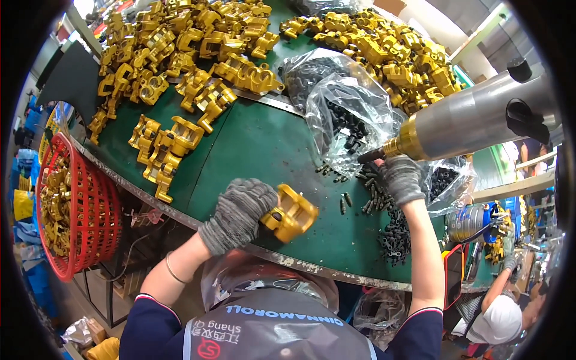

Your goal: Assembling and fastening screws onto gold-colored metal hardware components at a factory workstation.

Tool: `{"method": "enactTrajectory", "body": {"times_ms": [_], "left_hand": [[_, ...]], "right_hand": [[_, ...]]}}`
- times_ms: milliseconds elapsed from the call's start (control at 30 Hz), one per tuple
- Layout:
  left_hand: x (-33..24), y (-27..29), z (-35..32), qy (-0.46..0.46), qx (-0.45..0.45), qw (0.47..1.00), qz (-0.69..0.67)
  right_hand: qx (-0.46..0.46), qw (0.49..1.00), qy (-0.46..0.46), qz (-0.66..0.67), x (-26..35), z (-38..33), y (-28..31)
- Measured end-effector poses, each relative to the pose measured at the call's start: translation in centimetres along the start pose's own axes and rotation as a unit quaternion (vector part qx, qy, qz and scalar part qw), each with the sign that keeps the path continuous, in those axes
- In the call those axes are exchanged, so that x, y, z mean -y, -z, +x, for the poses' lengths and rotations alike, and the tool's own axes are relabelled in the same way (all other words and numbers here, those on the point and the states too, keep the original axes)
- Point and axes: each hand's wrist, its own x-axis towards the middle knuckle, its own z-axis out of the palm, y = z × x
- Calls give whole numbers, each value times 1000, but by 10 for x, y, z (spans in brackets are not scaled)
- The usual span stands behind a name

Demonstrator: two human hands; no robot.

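My left hand [246, 210], in a grey knit glove, grips a gold-coloured brake caliper [291, 214] above the green tabletop near its front edge. The caliper is tilted, and its open side shows. My right hand [401, 178], gloved alike, is closed beneath the brass-coloured nose of a large silver power driver [474, 117]. A dark piece [370, 156] shows at its fingertips. Whether my fingers hold this piece or the driver's tip, I cannot tell. Small dark screw-like parts [375, 198] lie scattered beside and below that hand.
Heaps of gold calipers [180, 45] cover the far table, with a smaller group [165, 153] nearer left. Clear plastic bags [345, 117] hold black parts. Small black links [394, 237] are piled at right. A red basket [90, 210] of calipers stands left. Another person [501, 321] works at right.
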Motion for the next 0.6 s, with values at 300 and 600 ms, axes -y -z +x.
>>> {"method": "enactTrajectory", "body": {"times_ms": [300,600], "left_hand": [[-16,-11,-12,266,-78,959,-53],[-37,-16,-3,289,-27,938,-187]], "right_hand": [[0,959,35,280,22,-38,5],[97,836,16,540,108,-55,-11]]}}
